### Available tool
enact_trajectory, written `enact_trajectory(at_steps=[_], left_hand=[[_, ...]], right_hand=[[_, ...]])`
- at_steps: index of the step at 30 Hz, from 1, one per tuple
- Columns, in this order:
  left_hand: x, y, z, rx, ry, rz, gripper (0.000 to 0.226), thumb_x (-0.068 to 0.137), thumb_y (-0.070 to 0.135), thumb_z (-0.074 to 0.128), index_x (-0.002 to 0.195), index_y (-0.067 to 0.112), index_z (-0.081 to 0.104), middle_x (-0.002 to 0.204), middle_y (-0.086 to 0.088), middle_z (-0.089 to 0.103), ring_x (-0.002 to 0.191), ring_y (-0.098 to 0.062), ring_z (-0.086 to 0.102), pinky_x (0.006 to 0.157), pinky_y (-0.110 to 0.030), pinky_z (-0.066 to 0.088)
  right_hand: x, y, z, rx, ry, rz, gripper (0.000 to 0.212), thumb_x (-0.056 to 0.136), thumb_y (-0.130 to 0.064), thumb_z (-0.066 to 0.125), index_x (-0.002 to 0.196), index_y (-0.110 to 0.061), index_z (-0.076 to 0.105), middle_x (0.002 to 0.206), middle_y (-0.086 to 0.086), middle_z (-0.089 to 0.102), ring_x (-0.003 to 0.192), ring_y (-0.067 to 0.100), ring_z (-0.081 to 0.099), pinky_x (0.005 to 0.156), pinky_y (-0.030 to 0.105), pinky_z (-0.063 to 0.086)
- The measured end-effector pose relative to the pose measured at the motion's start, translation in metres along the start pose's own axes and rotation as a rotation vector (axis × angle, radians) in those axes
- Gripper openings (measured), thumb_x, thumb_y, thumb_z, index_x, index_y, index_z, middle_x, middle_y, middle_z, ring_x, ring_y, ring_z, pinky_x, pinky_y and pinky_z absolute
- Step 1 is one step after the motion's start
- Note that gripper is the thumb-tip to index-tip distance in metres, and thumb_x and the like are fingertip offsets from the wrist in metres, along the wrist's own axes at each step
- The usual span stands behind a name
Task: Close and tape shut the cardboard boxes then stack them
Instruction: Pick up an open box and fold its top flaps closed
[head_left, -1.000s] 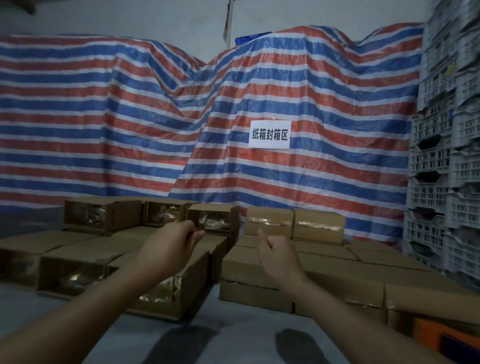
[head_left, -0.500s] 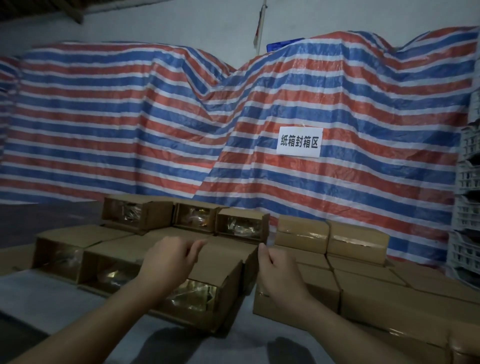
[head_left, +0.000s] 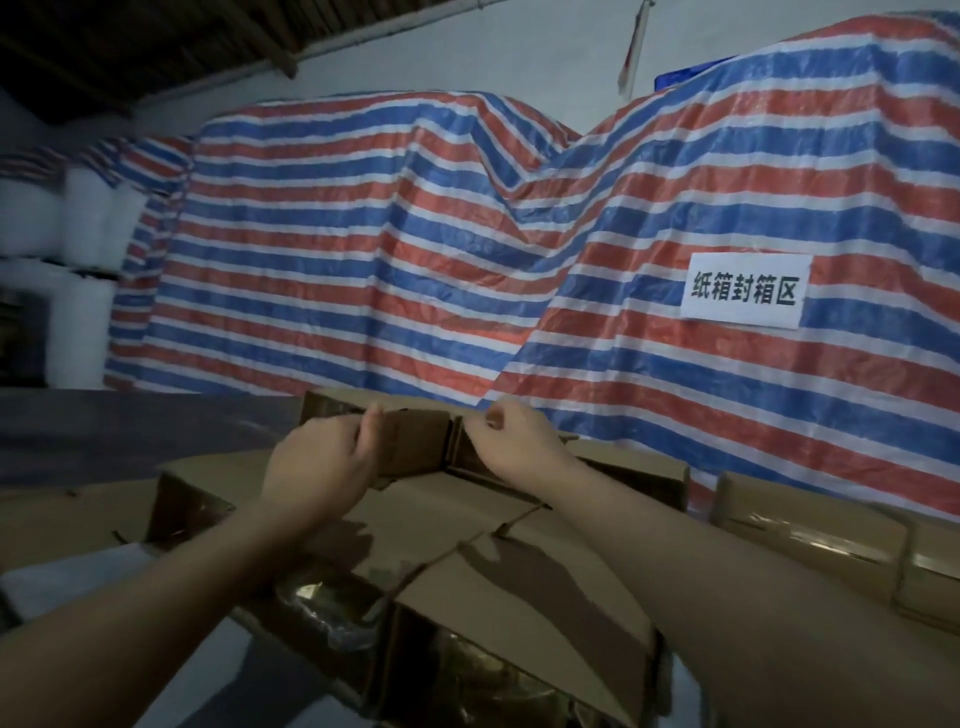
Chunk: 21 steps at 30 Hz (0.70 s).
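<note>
Brown cardboard boxes lie in rows in front of me. My left hand and my right hand reach forward to a small cardboard box on the upper back row. The left hand's fingers curl round its left end, thumb on top. On the right end, the right hand's fingers curl over the top edge. Nearer to me, boxes with open ends show shiny wrapped contents inside. Closed boxes with glossy tape sit at the right.
A red, white and blue striped tarp covers a tall pile behind the boxes, with a white paper sign on it. White rolls stand at the far left. A grey surface lies left of the boxes.
I have moved closer and to the left. Both hands went forward from above the front boxes and took hold of the small box on the back row.
</note>
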<state>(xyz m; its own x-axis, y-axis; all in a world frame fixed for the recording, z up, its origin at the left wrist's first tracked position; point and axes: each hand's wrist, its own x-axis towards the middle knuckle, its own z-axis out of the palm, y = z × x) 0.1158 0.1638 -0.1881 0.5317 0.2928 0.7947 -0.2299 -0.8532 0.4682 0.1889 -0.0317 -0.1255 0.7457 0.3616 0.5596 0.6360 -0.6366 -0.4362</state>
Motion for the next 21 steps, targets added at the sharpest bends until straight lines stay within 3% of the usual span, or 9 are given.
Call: enact_trajectory(at_steps=[3, 5, 8, 13, 17, 21], left_hand=[[0.032, -0.033, 0.016, 0.060, -0.134, -0.058, 0.034, 0.102, 0.041, 0.038, 0.078, 0.027, 0.058, 0.067, 0.005, 0.061, 0.059, -0.004, 0.060, 0.058, -0.025, 0.047], [0.050, -0.054, 0.031, 0.182, -0.203, -0.096, 0.021, 0.100, 0.034, 0.045, 0.086, 0.026, 0.057, 0.079, 0.003, 0.061, 0.070, -0.009, 0.062, 0.070, -0.032, 0.056], [0.069, -0.078, 0.047, 0.316, -0.257, -0.117, 0.007, 0.097, 0.033, 0.049, 0.092, 0.029, 0.052, 0.089, 0.005, 0.056, 0.080, -0.011, 0.058, 0.081, -0.038, 0.056], [0.090, -0.102, 0.057, 0.396, -0.341, -0.215, 0.028, 0.095, 0.036, 0.051, 0.119, 0.022, 0.051, 0.114, -0.003, 0.052, 0.100, -0.021, 0.056, 0.092, -0.042, 0.051], [0.101, -0.118, 0.057, 0.547, -0.346, -0.227, 0.027, 0.094, 0.034, 0.053, 0.120, 0.026, 0.050, 0.126, -0.007, 0.044, 0.110, -0.025, 0.051, 0.098, -0.044, 0.047], [0.114, -0.129, 0.056, 0.577, -0.368, -0.294, 0.020, 0.096, 0.029, 0.051, 0.115, 0.026, 0.054, 0.126, -0.008, 0.043, 0.111, -0.025, 0.048, 0.100, -0.044, 0.044]], right_hand=[[0.043, -0.013, 0.028, 0.021, -0.041, -0.061, 0.041, 0.092, -0.053, 0.053, 0.122, -0.026, 0.050, 0.108, -0.011, 0.051, 0.098, 0.012, 0.052, 0.091, 0.036, 0.050], [0.066, -0.021, 0.045, 0.020, -0.057, -0.085, 0.040, 0.088, -0.056, 0.057, 0.120, -0.034, 0.046, 0.104, -0.013, 0.047, 0.101, 0.015, 0.050, 0.092, 0.039, 0.049], [0.091, -0.029, 0.069, 0.017, -0.113, -0.130, 0.031, 0.085, -0.055, 0.061, 0.108, -0.038, 0.047, 0.100, -0.013, 0.053, 0.096, 0.015, 0.054, 0.093, 0.042, 0.051], [0.118, -0.034, 0.101, -0.066, -0.172, -0.149, 0.034, 0.086, -0.048, 0.063, 0.113, -0.039, 0.045, 0.106, -0.006, 0.053, 0.097, 0.017, 0.053, 0.090, 0.040, 0.051], [0.133, -0.035, 0.122, -0.298, -0.207, -0.100, 0.051, 0.091, -0.046, 0.060, 0.133, -0.019, 0.047, 0.123, 0.006, 0.050, 0.104, 0.024, 0.052, 0.087, 0.039, 0.052], [0.137, -0.032, 0.142, -0.368, -0.185, -0.079, 0.026, 0.091, -0.038, 0.063, 0.106, -0.019, 0.052, 0.100, 0.006, 0.054, 0.088, 0.023, 0.056, 0.085, 0.042, 0.055]])
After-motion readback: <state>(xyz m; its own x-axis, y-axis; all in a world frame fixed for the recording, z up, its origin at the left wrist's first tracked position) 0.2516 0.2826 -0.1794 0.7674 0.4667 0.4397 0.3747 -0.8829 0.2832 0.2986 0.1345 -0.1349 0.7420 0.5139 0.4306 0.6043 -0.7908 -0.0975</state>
